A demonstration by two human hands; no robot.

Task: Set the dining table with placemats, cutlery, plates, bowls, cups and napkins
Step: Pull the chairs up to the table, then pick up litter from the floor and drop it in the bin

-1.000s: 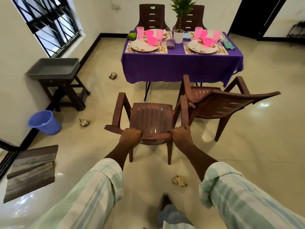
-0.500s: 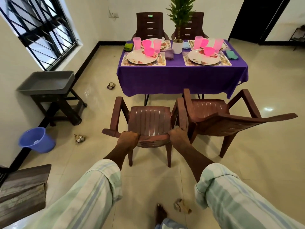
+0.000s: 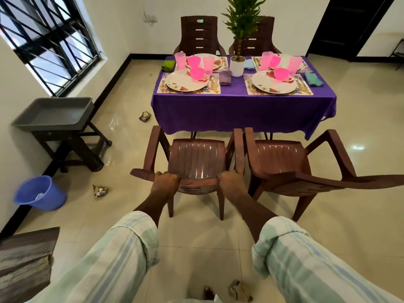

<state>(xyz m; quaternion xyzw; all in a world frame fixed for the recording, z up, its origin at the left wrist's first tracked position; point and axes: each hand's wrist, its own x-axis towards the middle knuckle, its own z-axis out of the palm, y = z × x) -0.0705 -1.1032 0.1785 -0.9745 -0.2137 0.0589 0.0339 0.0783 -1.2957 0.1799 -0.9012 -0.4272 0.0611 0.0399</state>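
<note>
At six o'clock of the head view, two striped sleeves reach forward, and both hands are clamped on the top rail of a brown plastic chair [image 3: 196, 160]: the left hand [image 3: 165, 182] grips it near the left armrest, the right hand [image 3: 229, 182] near the right one. A second chair [image 3: 282, 162] stands just beside it at three o'clock, armrests nearly touching. Straight ahead at twelve o'clock is the table [image 3: 240, 110] under a purple cloth, carrying placemats, flowered plates [image 3: 185, 83], pink cups [image 3: 208, 65], pink bowls [image 3: 196, 73], cutlery and folded napkins [image 3: 225, 77], with a potted plant [image 3: 237, 64] in the middle. Two more chairs stand at its far side.

Judging from how things lie, the settings look complete, and the step in hand is seating: bringing this chair up to the near left place. The next move calls for a straight push toward the table's edge, keeping clear of the neighbouring chair and stopping short of the hanging cloth.

At nine o'clock sit a grey tub [image 3: 54, 112] on a stand and a blue bucket [image 3: 39, 193].
</note>
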